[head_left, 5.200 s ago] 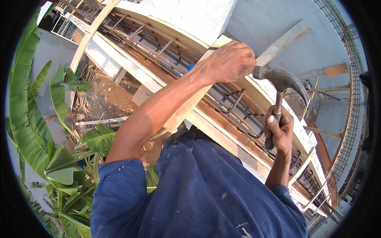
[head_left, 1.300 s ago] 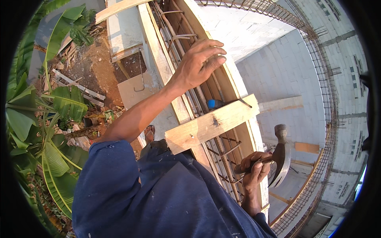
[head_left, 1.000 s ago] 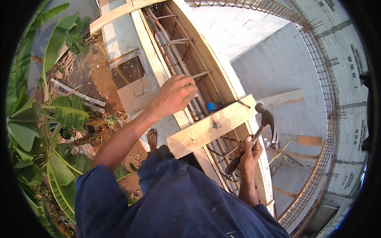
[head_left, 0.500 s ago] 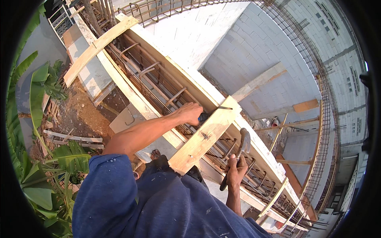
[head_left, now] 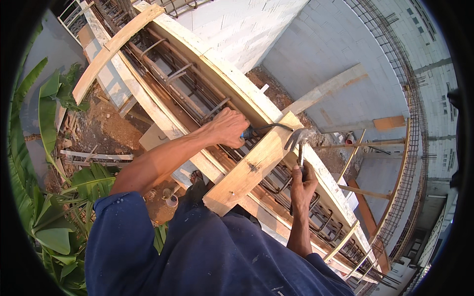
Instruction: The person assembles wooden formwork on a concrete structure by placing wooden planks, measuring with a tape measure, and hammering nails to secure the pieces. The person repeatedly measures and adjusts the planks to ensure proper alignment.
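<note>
My left hand (head_left: pixel 228 127) is closed around the blue and black handle of a tool with a thin, dark, curved shaft (head_left: pixel 274 126). That shaft reaches over the far end of a short wooden plank (head_left: pixel 253 170), which lies across the formwork trough. In my right hand (head_left: pixel 303 186) is a claw hammer (head_left: pixel 301 152), gripped by its handle. Its metal head is over or beside the plank's far end, close to the shaft's tip; whether they touch I cannot tell. A nail head (head_left: pixel 232 193) shows near the plank's near end.
Steel reinforcement bars (head_left: pixel 185 101) run inside the trough between long form boards (head_left: pixel 247 91). Another cross plank (head_left: pixel 116 44) spans it at upper left. Beyond stand pale block walls (head_left: pixel 335 54) and a brace board (head_left: pixel 326 89). Banana leaves (head_left: pixel 54 239) grow at lower left.
The hammer has risen away from me, bringing its head to the plank's far end. My left hand has shifted slightly left, and more of its tool's shaft shows.
</note>
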`<action>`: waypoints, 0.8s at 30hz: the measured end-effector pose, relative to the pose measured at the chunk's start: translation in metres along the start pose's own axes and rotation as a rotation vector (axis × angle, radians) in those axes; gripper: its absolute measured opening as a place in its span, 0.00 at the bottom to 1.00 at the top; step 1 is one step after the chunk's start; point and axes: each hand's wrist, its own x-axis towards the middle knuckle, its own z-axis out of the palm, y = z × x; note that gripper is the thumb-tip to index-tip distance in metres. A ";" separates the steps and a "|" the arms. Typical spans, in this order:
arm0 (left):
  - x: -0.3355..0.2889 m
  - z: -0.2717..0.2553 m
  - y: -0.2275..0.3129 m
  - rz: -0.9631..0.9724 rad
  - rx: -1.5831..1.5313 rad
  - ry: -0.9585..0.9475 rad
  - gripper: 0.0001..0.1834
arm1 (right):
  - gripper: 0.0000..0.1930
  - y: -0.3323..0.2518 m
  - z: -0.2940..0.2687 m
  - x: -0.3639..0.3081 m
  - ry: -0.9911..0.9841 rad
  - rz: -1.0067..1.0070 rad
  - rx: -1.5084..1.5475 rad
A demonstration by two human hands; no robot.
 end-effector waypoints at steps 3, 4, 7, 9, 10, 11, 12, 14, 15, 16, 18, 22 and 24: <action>-0.001 -0.008 0.002 0.043 0.028 0.038 0.27 | 0.21 0.020 -0.008 0.001 0.015 -0.030 -0.046; -0.003 -0.012 0.002 0.033 0.037 0.019 0.27 | 0.20 0.026 -0.012 0.001 0.019 -0.026 -0.081; -0.012 -0.034 0.000 0.069 0.042 0.126 0.23 | 0.18 0.034 -0.025 0.001 -0.026 -0.169 -0.126; -0.016 -0.052 -0.002 0.069 0.001 0.230 0.22 | 0.16 0.027 -0.033 0.002 -0.095 -0.385 -0.239; -0.015 -0.063 -0.004 0.051 -0.017 0.272 0.22 | 0.15 0.020 -0.034 0.002 -0.177 -0.403 -0.236; -0.012 -0.075 -0.005 0.051 -0.035 0.343 0.22 | 0.14 0.012 -0.033 0.002 -0.252 -0.459 -0.263; -0.009 -0.085 -0.004 0.054 -0.064 0.369 0.22 | 0.14 0.004 -0.031 0.001 -0.298 -0.485 -0.277; -0.004 -0.101 0.003 0.060 -0.142 0.441 0.23 | 0.13 -0.011 -0.019 -0.004 -0.413 -0.338 -0.382; -0.003 -0.106 0.009 0.121 -0.151 0.492 0.25 | 0.12 -0.016 -0.011 -0.007 -0.453 -0.268 -0.385; -0.004 -0.110 0.015 0.094 -0.226 0.427 0.25 | 0.15 -0.018 -0.005 -0.008 -0.470 -0.215 -0.346; -0.006 -0.112 0.030 0.052 -0.376 0.314 0.26 | 0.18 -0.017 0.003 -0.010 -0.431 -0.161 -0.285; -0.001 -0.099 0.055 0.089 -0.614 0.284 0.32 | 0.25 -0.007 -0.002 -0.008 -0.407 -0.277 -0.313; 0.008 -0.092 0.063 0.141 -0.689 0.255 0.32 | 0.28 -0.010 -0.005 0.001 -0.422 -0.417 -0.377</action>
